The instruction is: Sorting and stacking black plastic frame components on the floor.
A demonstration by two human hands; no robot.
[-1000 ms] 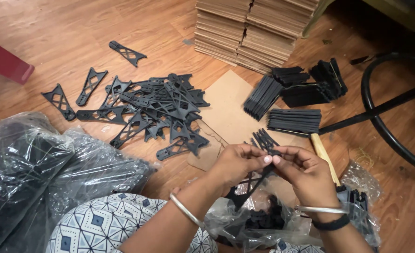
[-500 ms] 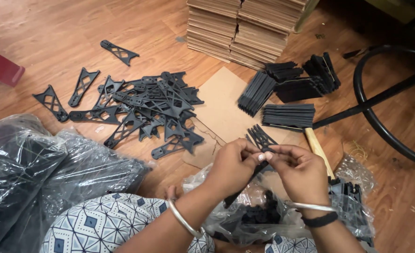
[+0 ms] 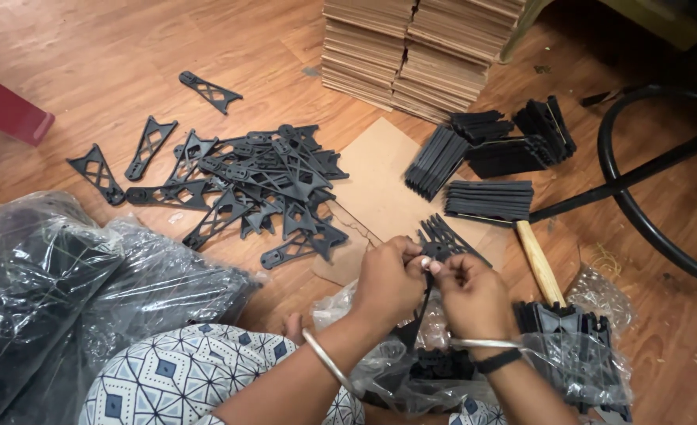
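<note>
While both hands pinch black plastic bracket [image 3: 436, 250], left hand [image 3: 386, 282] and right hand [image 3: 470, 297] fingers pressed on it: keep grip near ends, w/ loose bracket pile [image 3: 266, 185] left of it.

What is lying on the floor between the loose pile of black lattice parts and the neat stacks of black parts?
The head view shows a flat cardboard sheet between the loose pile and the neat stacks.

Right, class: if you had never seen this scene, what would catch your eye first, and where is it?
First, the two hands at lower centre: the left hand and right hand pinch a black lattice plastic bracket between them. Next, the tangled heap of black triangular plastic brackets on the wooden floor, upper left of the hands. Stacked brown cardboard sheets stand at the top.
</note>
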